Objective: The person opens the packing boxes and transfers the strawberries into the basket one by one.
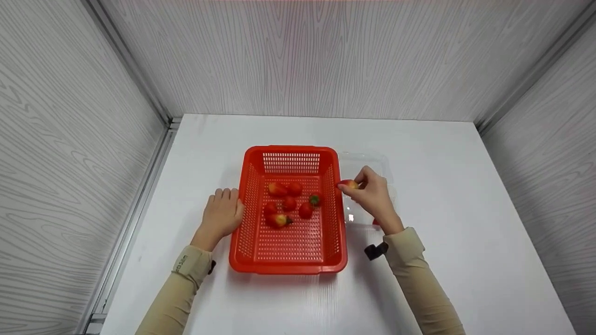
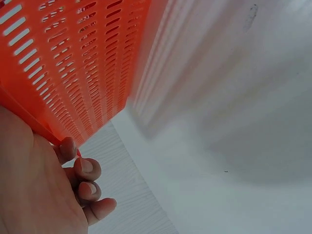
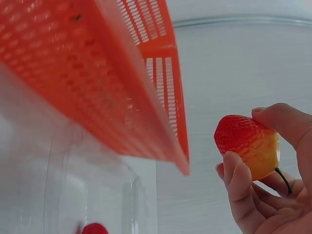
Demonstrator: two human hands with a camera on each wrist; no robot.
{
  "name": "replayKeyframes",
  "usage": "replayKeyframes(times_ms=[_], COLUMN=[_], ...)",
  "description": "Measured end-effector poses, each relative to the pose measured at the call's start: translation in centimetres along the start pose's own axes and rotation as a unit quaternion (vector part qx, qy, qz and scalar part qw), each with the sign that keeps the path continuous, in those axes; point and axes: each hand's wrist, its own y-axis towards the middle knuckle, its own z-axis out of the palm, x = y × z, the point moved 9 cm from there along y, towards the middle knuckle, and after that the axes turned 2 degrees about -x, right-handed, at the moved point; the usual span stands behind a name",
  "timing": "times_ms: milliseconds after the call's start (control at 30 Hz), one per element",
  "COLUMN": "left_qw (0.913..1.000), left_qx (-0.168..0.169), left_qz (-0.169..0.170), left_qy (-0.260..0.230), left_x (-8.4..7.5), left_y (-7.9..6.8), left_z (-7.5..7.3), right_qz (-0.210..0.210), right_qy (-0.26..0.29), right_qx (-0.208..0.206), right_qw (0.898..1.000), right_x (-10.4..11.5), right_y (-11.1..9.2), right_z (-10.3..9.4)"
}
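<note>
A red plastic basket (image 1: pixel 288 268) with slotted walls stands on the white table. My left hand (image 1: pixel 222 211) holds its left rim, with curled fingertips (image 2: pixel 87 165) at the edge in the left wrist view. Just outside the right rim, my right hand (image 1: pixel 375 197) pinches a red-and-yellow fruit (image 3: pixel 247 146) between thumb and fingers. This fruit has a bumpy red end, a smooth yellow end and a thin green stem. Inside the basket lie several small red fruits (image 1: pixel 306 210), one beside a green leafy top (image 1: pixel 314 200), and red-and-yellow ones (image 1: pixel 278 220).
A clear plastic container (image 1: pixel 368 160) sits right of the basket, partly under my right hand. A red piece (image 3: pixel 95 228) shows in it in the right wrist view. Pale wood-grain walls (image 1: pixel 298 60) surround the white table (image 1: pixel 447 209).
</note>
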Motion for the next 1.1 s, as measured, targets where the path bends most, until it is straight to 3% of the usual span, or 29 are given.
replayKeyframes(times_ms=[233,700,867,1100], left_qw=[1.0,0.9999,1.0,0.9999], left_qx=[-0.004,-0.011,0.001,0.005], left_qz=[0.004,0.007,-0.003,-0.011], left_qy=[0.004,0.001,0.004,-0.001], left_x=[0.1,0.1,0.3,0.5], left_y=[0.2,0.0,0.0,-0.1], left_z=[0.0,0.3,0.5,0.5], right_qz=[0.0,0.011,0.021,0.022], right_qy=[0.02,-0.008,-0.029,-0.088], right_qx=[0.04,0.135,0.179,0.249], right_qw=[0.999,0.991,0.983,0.964], right_x=[1.4,1.8,1.5,1.0], right_y=[-0.4,-1.7,-2.0,-2.3], right_z=[2.9,9.7,11.5,14.1])
